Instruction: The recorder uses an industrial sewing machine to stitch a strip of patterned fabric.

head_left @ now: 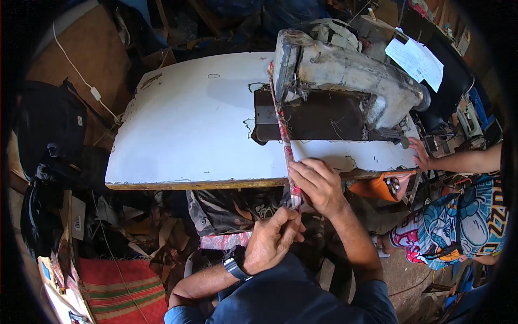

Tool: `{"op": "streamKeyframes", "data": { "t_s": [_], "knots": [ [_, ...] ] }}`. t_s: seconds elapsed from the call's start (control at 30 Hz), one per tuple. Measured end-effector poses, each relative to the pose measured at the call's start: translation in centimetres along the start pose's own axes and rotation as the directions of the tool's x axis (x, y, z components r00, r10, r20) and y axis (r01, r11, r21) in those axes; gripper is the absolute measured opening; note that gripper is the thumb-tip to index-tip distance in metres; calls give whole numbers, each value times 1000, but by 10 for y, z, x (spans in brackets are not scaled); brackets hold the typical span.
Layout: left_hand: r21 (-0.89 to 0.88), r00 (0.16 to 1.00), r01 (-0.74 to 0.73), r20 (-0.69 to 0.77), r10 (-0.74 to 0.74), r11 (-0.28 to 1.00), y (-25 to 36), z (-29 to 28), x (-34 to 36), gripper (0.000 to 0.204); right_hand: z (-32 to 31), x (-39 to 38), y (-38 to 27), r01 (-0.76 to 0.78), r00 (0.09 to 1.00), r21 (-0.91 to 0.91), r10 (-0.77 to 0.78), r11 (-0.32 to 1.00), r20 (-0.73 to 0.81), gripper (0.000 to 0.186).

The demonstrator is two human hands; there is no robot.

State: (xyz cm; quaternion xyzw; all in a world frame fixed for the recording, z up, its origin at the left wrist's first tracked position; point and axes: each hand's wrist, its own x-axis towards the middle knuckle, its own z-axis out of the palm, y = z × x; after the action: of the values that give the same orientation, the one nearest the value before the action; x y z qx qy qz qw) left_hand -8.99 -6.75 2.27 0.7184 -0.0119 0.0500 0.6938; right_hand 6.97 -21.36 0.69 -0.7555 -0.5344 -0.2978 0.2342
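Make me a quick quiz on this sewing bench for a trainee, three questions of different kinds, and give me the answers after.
1. Which of the person's hands is at the part of the red-and-white patterned strip nearer the sewing machine?
2. True or false: the dark watch is on the person's left wrist.
3. What colour is the tabletop around the machine? A) green B) white C) red

Key:
1. The right hand.
2. True.
3. B.
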Motion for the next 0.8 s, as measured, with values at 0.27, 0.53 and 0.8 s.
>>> {"op": "streamKeyframes", "data": {
  "t_s": [0.27, 0.53, 0.8],
  "knots": [
    [582, 993, -103, 103, 52, 807, 18, -68, 99, 22, 7, -17, -4, -129, 990, 111, 121, 985, 80, 36],
    [890, 997, -78, 62, 50, 448, -44, -114, 325, 37, 9, -22, -5, -189, 982, 131, 184, 973, 48, 33],
    [944, 965, -151, 204, -162, 294, -64, -128, 368, 31, 1, -15, -1, -184, 976, 160, 161, 970, 148, 33]
  ]
}}
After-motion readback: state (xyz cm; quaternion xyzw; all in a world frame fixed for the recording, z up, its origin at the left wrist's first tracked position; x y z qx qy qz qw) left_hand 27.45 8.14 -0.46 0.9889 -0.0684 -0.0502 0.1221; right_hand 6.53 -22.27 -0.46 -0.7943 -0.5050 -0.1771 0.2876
